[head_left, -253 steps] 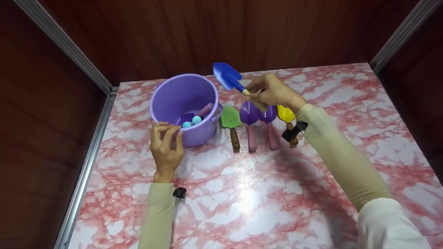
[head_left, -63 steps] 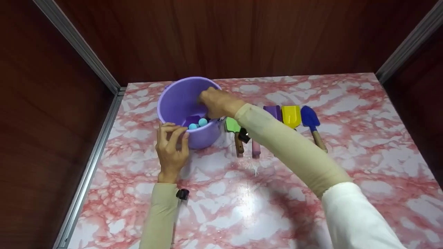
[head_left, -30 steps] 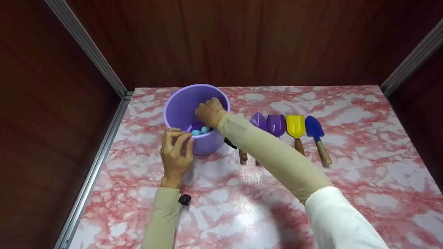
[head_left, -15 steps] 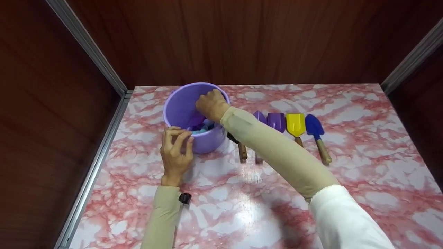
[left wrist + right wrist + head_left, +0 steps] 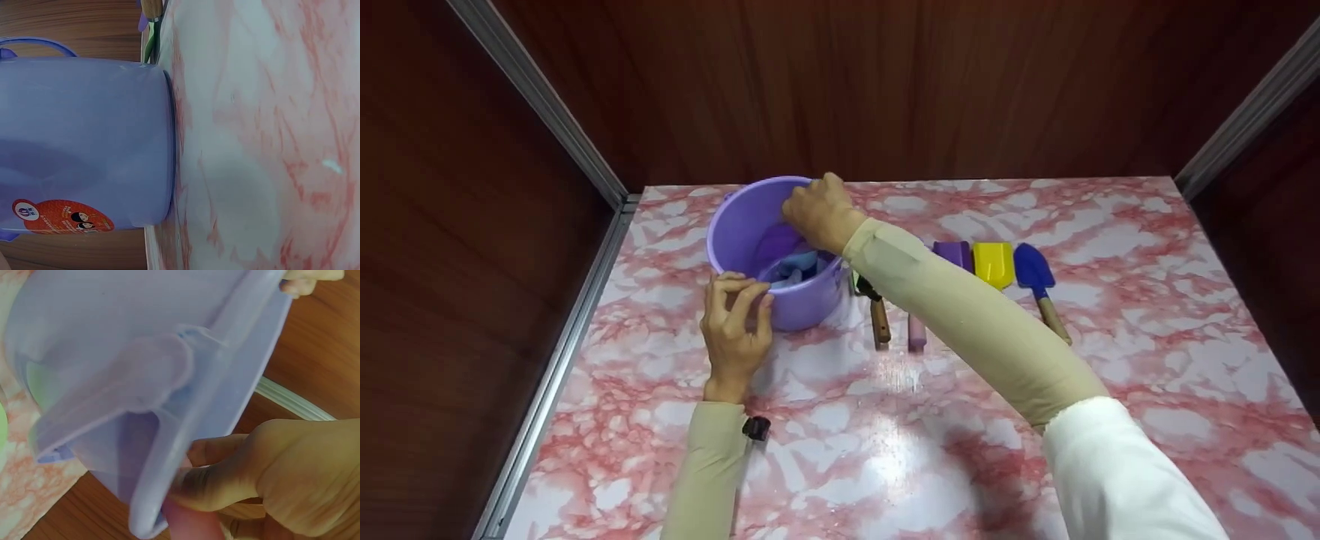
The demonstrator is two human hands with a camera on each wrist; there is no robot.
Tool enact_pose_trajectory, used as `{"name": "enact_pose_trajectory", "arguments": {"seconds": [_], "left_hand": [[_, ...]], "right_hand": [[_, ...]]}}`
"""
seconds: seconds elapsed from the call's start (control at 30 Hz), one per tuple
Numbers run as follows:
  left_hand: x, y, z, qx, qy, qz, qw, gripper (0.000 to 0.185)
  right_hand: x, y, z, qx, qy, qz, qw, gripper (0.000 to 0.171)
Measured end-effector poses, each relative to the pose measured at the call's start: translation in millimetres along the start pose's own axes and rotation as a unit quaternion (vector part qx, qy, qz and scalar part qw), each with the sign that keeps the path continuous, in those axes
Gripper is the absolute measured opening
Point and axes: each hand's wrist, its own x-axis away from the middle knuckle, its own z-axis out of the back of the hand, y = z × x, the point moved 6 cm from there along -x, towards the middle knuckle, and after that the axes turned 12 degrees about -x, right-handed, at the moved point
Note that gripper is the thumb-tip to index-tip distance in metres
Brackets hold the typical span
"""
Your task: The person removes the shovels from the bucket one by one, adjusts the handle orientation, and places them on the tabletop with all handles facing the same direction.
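Note:
A purple bucket (image 5: 735, 225) stands at the table's back left. My left hand (image 5: 737, 304) pinches its near rim. My right hand (image 5: 816, 214) reaches over the right rim and grips the pink handle (image 5: 188, 524) of a purple shovel (image 5: 776, 244), whose blade rises inside the bucket. Light blue things (image 5: 797, 268) lie blurred on the bucket's bottom. In the left wrist view the bucket's wall (image 5: 84, 140) fills the left half, with a red sticker (image 5: 62, 216) low on it. The right wrist view shows the bucket's rim (image 5: 225, 410) and handle lug close up.
Right of the bucket lies a row of tools: a wooden handle (image 5: 879, 330), a pink handle (image 5: 916, 334), a purple scoop (image 5: 954, 253), a yellow shovel (image 5: 994, 264) and a blue shovel (image 5: 1033, 271). My right forearm covers some of them. The pink marble table (image 5: 885, 450) ends at wooden walls.
The blue shovel, held 8.4 s ago, now lies at the row's right end. My right hand went into the bucket and has risen with the purple shovel. The left hand has stayed.

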Motion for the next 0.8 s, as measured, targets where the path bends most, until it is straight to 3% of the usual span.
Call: {"name": "enact_pose_trajectory", "arguments": {"seconds": [0.4, 0.63, 0.8], "left_hand": [[-1.5, -0.4, 4.0, -0.018, -0.017, -0.014, 0.9996, 0.023], [-6.6, 0.9, 10.4, -0.05, -0.049, -0.057, 0.9959, 0.018], [-7.1, 0.9, 12.5, -0.066, -0.062, -0.081, 0.9925, 0.017]], "right_hand": [[22.5, 31.9, 14.3, -0.014, 0.013, -0.027, 0.999, 0.024], [42.1, 69.9, 7.6, -0.084, -0.011, -0.035, 0.996, 0.029], [58.9, 94.5, -5.3, -0.189, -0.029, -0.025, 0.981, 0.01]]}}
